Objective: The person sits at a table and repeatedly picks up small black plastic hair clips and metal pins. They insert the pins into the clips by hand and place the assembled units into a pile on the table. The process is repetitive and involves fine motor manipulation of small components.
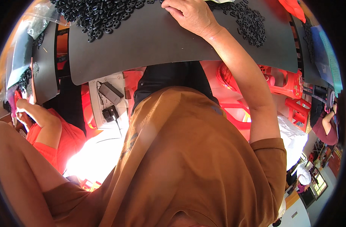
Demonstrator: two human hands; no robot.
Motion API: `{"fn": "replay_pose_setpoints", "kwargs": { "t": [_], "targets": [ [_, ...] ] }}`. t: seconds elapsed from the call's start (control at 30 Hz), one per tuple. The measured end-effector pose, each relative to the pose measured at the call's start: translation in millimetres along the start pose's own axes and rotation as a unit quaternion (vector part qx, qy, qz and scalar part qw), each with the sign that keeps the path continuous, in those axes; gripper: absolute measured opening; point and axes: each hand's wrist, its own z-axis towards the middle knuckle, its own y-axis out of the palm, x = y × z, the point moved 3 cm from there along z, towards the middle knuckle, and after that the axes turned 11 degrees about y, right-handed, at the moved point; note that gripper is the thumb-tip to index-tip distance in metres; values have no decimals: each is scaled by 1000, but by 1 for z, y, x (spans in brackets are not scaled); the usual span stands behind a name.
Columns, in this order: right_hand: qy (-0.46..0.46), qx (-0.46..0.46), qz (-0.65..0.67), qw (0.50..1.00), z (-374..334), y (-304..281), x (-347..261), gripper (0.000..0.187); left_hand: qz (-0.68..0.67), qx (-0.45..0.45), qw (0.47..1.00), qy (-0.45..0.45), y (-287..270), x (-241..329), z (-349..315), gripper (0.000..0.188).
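My right hand point(192, 16) reaches over the dark grey table point(161, 45) at the top edge of the view. Its fingers curl closed toward the left, beside the black parts, and what they may hold is cut off by the edge. To its left lies a large heap of small black oval pieces with holes point(101, 17). A second, flatter spread of small black pieces point(251, 26) is to the right of my wrist. My left arm point(18, 166) is bent at the far left, and its hand is out of view.
A person in red point(55, 132) works at a neighbouring table on the left. Below the table, a black power adapter point(110, 93) rests on a white box point(99, 113). Red plastic stools point(292, 85) stand at right, near a white bag point(292, 136). Clear plastic bags point(38, 22) lie upper left.
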Motion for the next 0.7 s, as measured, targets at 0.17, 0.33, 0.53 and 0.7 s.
{"fn": "replay_pose_setpoints", "kwargs": {
  "t": [0.17, 0.33, 0.53, 0.7],
  "targets": [
    [7, -5, 1, 1000, 1, 1, -1, 4, 13, 3, 1000, -7, -1, 2, -1, 13],
    [6, -4, -4, 1000, 1, -1, -2, 4, 17, 1, 1000, -11, -2, 2, -3, 14],
    [2, -1, -4, 1000, 1, 1, -1, 5, 30, 6, 999, -13, -4, 2, -5, 14],
    [5, -6, -6, 1000, 1, 0, -2, 6, 39, 12, 999, -15, -6, 1, -2, 14]
  ]
}}
